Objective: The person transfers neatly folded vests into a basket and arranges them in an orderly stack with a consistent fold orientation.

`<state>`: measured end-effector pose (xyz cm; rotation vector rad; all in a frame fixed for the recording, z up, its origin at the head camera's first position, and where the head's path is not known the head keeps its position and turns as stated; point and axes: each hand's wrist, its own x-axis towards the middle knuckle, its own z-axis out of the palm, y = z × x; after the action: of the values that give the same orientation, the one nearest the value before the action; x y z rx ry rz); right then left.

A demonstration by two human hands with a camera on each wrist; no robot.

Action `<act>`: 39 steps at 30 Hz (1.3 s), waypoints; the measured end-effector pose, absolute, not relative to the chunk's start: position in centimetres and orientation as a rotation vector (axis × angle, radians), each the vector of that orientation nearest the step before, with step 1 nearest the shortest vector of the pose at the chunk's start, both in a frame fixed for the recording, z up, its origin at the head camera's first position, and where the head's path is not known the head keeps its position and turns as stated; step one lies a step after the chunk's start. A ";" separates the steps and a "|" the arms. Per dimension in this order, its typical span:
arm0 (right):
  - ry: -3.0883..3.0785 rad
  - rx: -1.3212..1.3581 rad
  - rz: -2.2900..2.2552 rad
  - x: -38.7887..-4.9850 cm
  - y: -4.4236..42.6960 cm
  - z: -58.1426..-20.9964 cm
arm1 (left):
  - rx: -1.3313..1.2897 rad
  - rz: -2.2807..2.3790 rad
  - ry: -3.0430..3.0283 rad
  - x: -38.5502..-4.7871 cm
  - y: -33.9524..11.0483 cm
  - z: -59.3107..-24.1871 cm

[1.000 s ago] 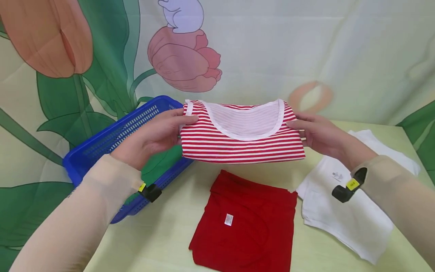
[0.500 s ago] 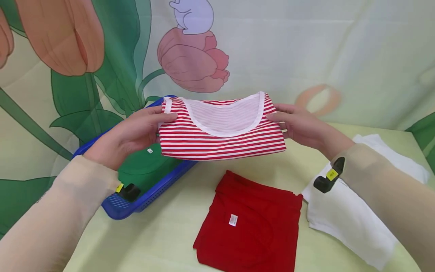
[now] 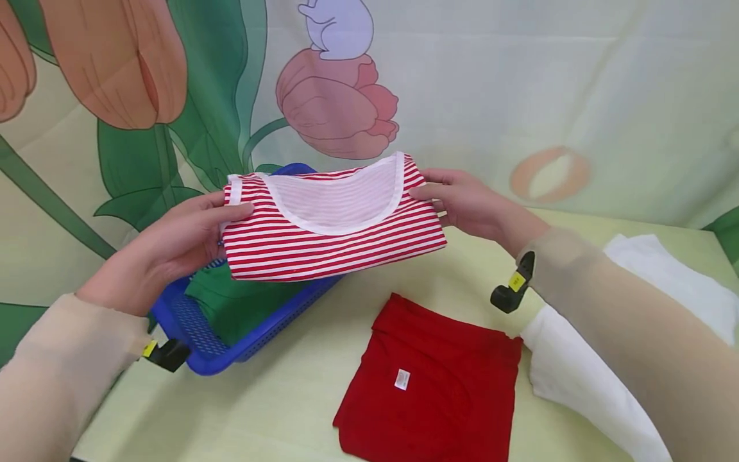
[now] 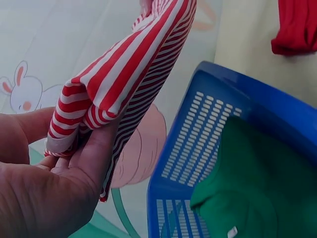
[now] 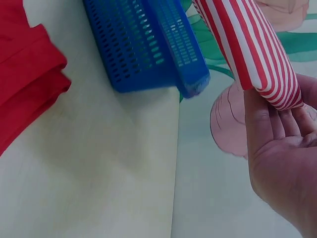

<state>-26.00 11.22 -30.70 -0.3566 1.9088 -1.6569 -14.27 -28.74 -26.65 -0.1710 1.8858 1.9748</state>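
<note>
A folded red-and-white striped shirt [image 3: 335, 247] with a white-trimmed scoop neck hangs in the air between both hands. My left hand [image 3: 185, 237] grips its left end, thumb on the front and fingers behind. At the other end my right hand [image 3: 470, 202] pinches the fabric the same way, a little higher, so the shirt tilts. Below and behind its left part stands a blue plastic basket [image 3: 271, 327], partly hidden by the shirt. Inside the basket lies a green garment [image 4: 247, 183], seen clearly in the left wrist view.
A folded red garment [image 3: 433, 391] with a white tag lies on the pale table [image 3: 277, 404]. To its right is white clothing [image 3: 583, 366], partly covered by the right forearm. A curtain [image 3: 462, 83] printed with tulips and a rabbit hangs behind the table.
Both hands have carried the striped shirt leftward, from above the red garment to over the basket. Its right end now sits higher than its left. The head view has shifted slightly.
</note>
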 end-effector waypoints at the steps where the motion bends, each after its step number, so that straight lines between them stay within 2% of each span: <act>1: 1.911 -0.361 -1.649 -26.0 10.8 -30.7 | -0.183 1.980 1.886 -14.0 -29.1 -26.8; 16: 1.926 -0.457 -1.548 -27.0 5.1 -31.1 | -0.301 2.054 1.891 -10.5 -32.7 -28.8; 39: 2.248 -0.648 -1.223 -28.8 -1.9 -32.9 | -0.463 1.889 2.078 -7.7 -32.9 -33.5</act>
<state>-28.79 -1.88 -32.94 -0.6480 2.2485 -1.2229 -7.69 -32.86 -33.49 -0.4629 2.0776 1.8894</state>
